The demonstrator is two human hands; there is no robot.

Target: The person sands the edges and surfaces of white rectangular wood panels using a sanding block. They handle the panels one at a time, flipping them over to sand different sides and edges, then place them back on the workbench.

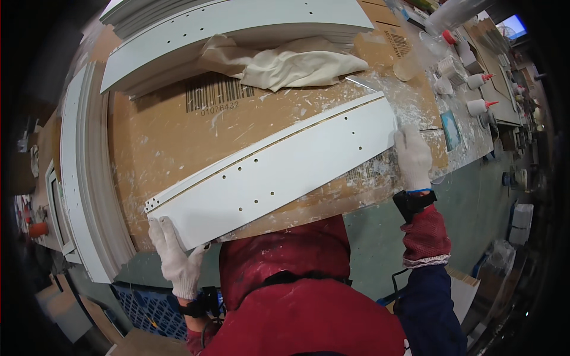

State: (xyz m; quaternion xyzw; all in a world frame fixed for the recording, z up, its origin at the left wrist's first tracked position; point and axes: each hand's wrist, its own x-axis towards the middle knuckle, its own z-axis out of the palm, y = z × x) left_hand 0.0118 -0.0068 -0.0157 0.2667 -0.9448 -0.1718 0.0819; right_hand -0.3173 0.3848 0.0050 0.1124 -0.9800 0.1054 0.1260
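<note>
One long white panel lies on the counter, one gloved hand at each end: left hand, right hand. One crumpled cream cloth. Three red-capped squeeze bottles at far right; stacked panels behind, count unclear.

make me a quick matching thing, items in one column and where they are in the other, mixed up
Things:
1. left hand
2. right hand
3. cream cloth
4. glue bottles

Places:
A. far right of the bench
B. near-left end of the long white panel
C. far-right end of that panel
D. crumpled beyond the panel, by the stacked white boards

Pairs: 1-B, 2-C, 3-D, 4-A
</note>
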